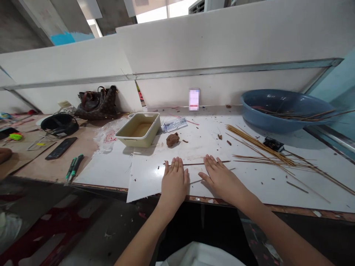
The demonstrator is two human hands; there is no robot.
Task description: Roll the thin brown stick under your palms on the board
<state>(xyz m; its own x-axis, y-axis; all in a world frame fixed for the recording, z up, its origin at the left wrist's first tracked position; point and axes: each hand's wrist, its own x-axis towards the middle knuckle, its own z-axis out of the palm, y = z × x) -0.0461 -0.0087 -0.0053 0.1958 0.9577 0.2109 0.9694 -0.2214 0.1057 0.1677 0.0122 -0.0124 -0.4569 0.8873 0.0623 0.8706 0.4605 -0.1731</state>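
Observation:
My left hand point(174, 179) and my right hand point(219, 176) lie flat, palms down, side by side on a white board point(249, 184) near its front edge. Both have their fingers stretched out. A thin brown-coated stick point(198, 163) runs across the board under the fingertips of both hands. A lump of brown paste point(172, 139) sits just beyond them. A pile of bare bamboo sticks point(266, 153) fans out to the right of my right hand.
A cream rectangular tray point(140, 129) stands at the back left, with a small plastic bottle point(174, 125) lying beside it. A blue basin point(280, 109) holding sticks is at the back right. A phone point(61, 147), green pens point(73, 168) and a brown bag point(97, 103) lie to the left.

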